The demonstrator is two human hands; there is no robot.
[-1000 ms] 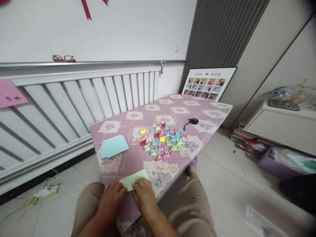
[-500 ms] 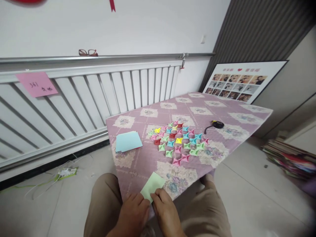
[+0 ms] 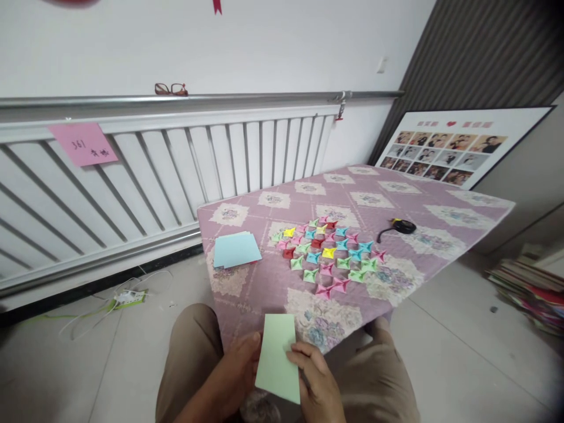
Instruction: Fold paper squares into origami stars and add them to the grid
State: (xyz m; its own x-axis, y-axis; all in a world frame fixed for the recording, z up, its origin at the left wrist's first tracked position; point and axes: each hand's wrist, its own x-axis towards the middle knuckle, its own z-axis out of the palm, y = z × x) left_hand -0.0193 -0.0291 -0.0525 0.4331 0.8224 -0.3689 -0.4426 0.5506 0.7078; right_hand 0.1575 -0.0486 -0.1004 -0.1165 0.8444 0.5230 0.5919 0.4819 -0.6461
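A light green sheet of paper (image 3: 278,357), folded into an upright rectangle, is held near the table's front corner. My right hand (image 3: 318,379) grips its right edge, fingers on the front face and the rest of the hand behind. At the left edge is my left hand (image 3: 235,373), its thumb along the side and its other fingers partly hidden by the paper. Beyond lie several small folded paper pieces (image 3: 328,253) in pink, green, blue, yellow and red, set out in rows. A stack of light blue paper sheets (image 3: 237,250) rests to the left of them.
A floral pink cloth covers the table (image 3: 247,294). On its right side lies a black tape measure (image 3: 403,226). Behind the table stand a white radiator (image 3: 247,155) and a framed photo board (image 3: 453,147). A power strip (image 3: 130,298) with cables is on the floor at left.
The green paper has been lifted off the tabletop and turned upright, closer to me. My hands have moved apart to its two sides. The view has shifted slightly.
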